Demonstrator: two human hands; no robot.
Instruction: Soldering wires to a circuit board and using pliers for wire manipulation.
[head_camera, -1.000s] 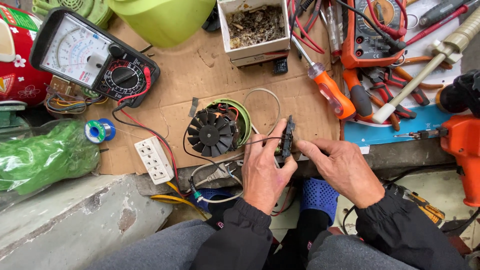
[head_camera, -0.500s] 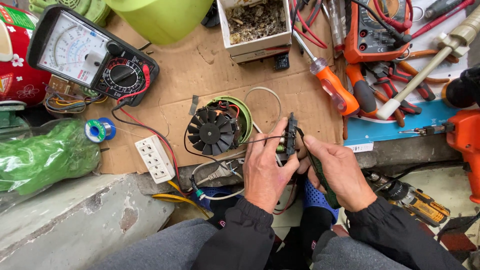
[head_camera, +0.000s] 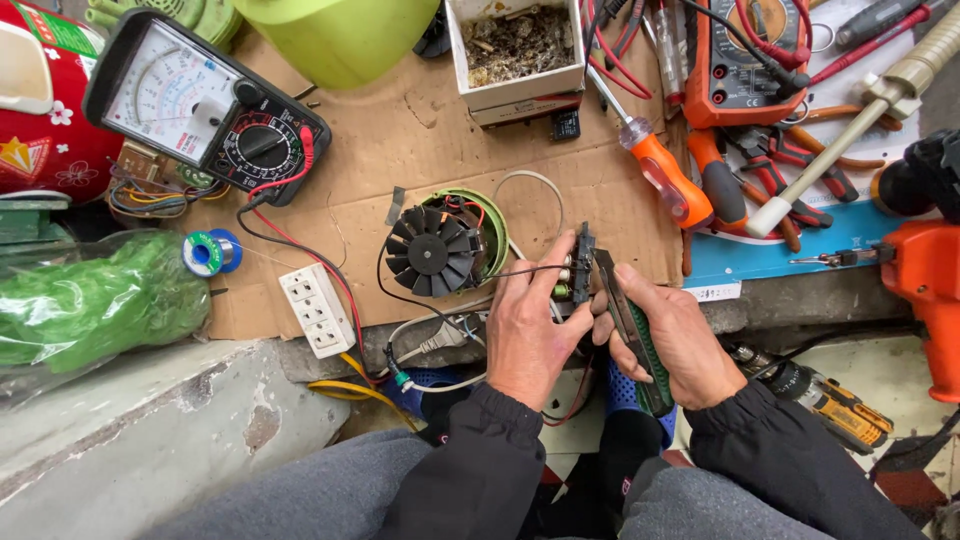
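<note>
Pinching a small dark circuit board (head_camera: 582, 262) at frame centre, our left hand (head_camera: 527, 325) grips it edge-on; our right hand (head_camera: 672, 335) closes round green-handled pliers (head_camera: 632, 330) — jaws at the board; a slip could, we judge, snap its thin wire (head_camera: 520, 271) to the fan motor (head_camera: 440, 247).

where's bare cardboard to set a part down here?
Free patch: bare cardboard between the analog multimeter, the white box of debris and the black fan. A smaller one lies between fan and white power strip. Crowded: right side, around the orange screwdriver and pliers.
</note>
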